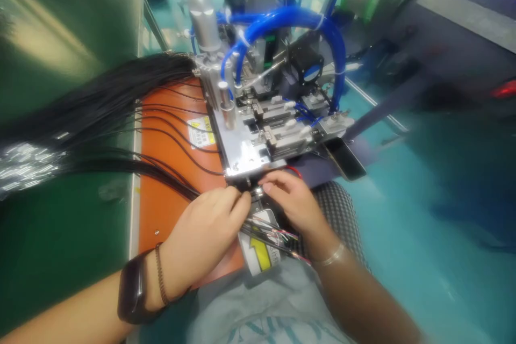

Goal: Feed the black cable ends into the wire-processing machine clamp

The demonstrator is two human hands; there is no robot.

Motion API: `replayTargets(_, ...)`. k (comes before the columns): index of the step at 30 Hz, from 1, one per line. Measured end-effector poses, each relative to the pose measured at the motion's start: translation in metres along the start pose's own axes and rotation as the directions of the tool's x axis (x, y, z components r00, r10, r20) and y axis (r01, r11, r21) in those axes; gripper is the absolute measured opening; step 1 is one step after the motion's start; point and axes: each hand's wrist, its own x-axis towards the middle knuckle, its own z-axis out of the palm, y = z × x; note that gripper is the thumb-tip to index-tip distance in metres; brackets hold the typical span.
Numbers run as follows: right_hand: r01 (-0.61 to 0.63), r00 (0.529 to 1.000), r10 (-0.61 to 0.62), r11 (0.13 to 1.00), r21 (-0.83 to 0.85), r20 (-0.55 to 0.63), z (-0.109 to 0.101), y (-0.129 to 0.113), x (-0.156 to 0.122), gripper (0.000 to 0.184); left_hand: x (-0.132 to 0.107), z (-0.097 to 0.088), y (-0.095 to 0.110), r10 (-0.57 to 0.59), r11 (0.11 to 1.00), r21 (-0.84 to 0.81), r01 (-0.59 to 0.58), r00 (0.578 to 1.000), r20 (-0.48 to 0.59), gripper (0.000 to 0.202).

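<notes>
My left hand (pixel 205 234) is closed, its fingertips pinching thin black cables (pixel 177 185) at the front edge of a metal fixture plate (pixel 242 150). My right hand (pixel 292 199) is closed too, fingertips meeting the left at a small metal piece (pixel 258 191) by the plate's edge. Stripped cable ends with coloured wires (pixel 278 236) lie under both hands. A dark wristband and a bead bracelet sit on my left wrist, a thin bangle on my right.
A big bundle of black cables (pixel 100 102) fans over an orange mat (pixel 169 172) from the left. Blue air hoses (pixel 282 21) and a steel cylinder (pixel 203 21) rise behind the fixture. A yellow arrow label (pixel 260 252) lies near my lap. Teal floor lies to the right.
</notes>
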Motion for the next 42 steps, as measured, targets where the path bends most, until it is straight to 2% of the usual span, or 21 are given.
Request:
replayTargets(5, -0.049, 0.999, 0.048, 0.994, -0.098, -0.011, 0.001, -0.001, 0.001, 0.009, 0.002, -0.004, 0.005, -0.025, 1.000, -0.013, 0.025, 0.999, 0.046, 0.029)
replayTargets(8, -0.126, 0.991, 0.129, 0.990, -0.056, 0.044, 0.002, 0.001, 0.004, 0.011, -0.001, -0.010, 0.011, -0.075, 0.997, 0.013, 0.074, 0.994, 0.082, 0.027)
replayTargets(10, -0.152, 0.986, 0.154, 0.988, -0.033, 0.058, 0.002, 0.004, 0.004, 0.013, -0.005, -0.013, 0.015, -0.092, 0.995, 0.055, 0.088, 0.993, 0.068, 0.028)
replayTargets(13, -0.046, 0.999, 0.046, 0.991, -0.126, -0.006, -0.003, 0.005, -0.001, 0.008, -0.010, -0.017, 0.020, -0.117, 0.989, 0.096, 0.110, 0.991, 0.060, 0.041)
replayTargets(15, 0.153, 0.988, -0.154, 0.956, -0.249, 0.015, -0.009, 0.001, -0.009, 0.009, -0.011, -0.018, 0.022, -0.148, 0.986, 0.095, 0.139, 0.984, 0.098, 0.050)
replayTargets(16, 0.288, 0.958, -0.274, 0.908, -0.304, 0.088, -0.012, -0.002, -0.014, 0.015, -0.011, -0.018, 0.022, -0.161, 0.985, 0.085, 0.152, 0.980, 0.116, 0.052)
replayTargets(17, 0.435, 0.900, -0.385, 0.835, -0.338, 0.205, -0.015, -0.006, -0.019, 0.021, -0.011, -0.018, 0.021, -0.168, 0.985, 0.069, 0.160, 0.977, 0.134, 0.053)
replayTargets(18, 0.568, 0.818, -0.467, 0.746, -0.347, 0.336, -0.017, -0.010, -0.023, 0.027, -0.010, -0.018, 0.021, -0.172, 0.985, 0.051, 0.166, 0.974, 0.147, 0.053)
replayTargets(20, 0.738, 0.659, -0.535, 0.594, -0.320, 0.529, -0.019, -0.017, -0.030, 0.032, -0.009, -0.018, 0.019, -0.179, 0.984, 0.017, 0.178, 0.969, 0.169, 0.055)
replayTargets(21, 0.777, 0.612, -0.546, 0.551, -0.306, 0.572, -0.018, -0.019, -0.032, 0.031, -0.009, -0.019, 0.019, -0.181, 0.983, 0.009, 0.182, 0.968, 0.176, 0.056)
replayTargets(23, 0.805, 0.579, -0.575, 0.518, -0.291, 0.578, -0.015, -0.021, -0.033, 0.027, -0.009, -0.019, 0.018, -0.179, 0.983, 0.004, 0.181, 0.967, 0.183, 0.057)
replayTargets(25, 0.806, 0.581, -0.601, 0.521, -0.283, 0.548, -0.011, -0.020, -0.033, 0.026, -0.010, -0.018, 0.017, -0.178, 0.983, 0.000, 0.182, 0.966, 0.187, 0.050)
replayTargets(28, 0.775, 0.626, -0.601, 0.552, -0.308, 0.497, -0.008, -0.017, -0.030, 0.027, -0.010, -0.016, 0.011, -0.187, 0.982, -0.004, 0.191, 0.966, 0.178, 0.038)
replayTargets(31, 0.732, 0.675, -0.580, 0.604, -0.315, 0.455, -0.008, -0.014, -0.028, 0.024, -0.008, -0.013, 0.003, -0.211, 0.977, 0.016, 0.211, 0.971, 0.113, 0.035)
replayTargets(35, 0.694, 0.712, -0.572, 0.663, -0.282, 0.409, -0.009, -0.013, -0.028, 0.023, -0.005, -0.012, -0.004, -0.224, 0.975, 0.027, 0.223, 0.974, 0.045, 0.030)
replayTargets(37, 0.676, 0.731, -0.573, 0.681, -0.280, 0.372, -0.009, -0.012, -0.028, 0.022, -0.005, -0.014, -0.003, -0.178, 0.984, 0.001, 0.178, 0.984, 0.010, 0.032)
replayTargets(39, 0.665, 0.743, -0.579, 0.693, -0.277, 0.337, -0.009, -0.012, -0.028, 0.021, -0.007, -0.016, 0.000, -0.095, 0.995, -0.027, 0.093, 0.993, -0.069, 0.035)
replayTargets(42, 0.648, 0.759, -0.582, 0.713, -0.267, 0.290, -0.008, -0.011, -0.027, 0.020, -0.012, -0.016, 0.002, -0.007, 0.999, -0.034, 0.000, 0.978, -0.208, 0.034)
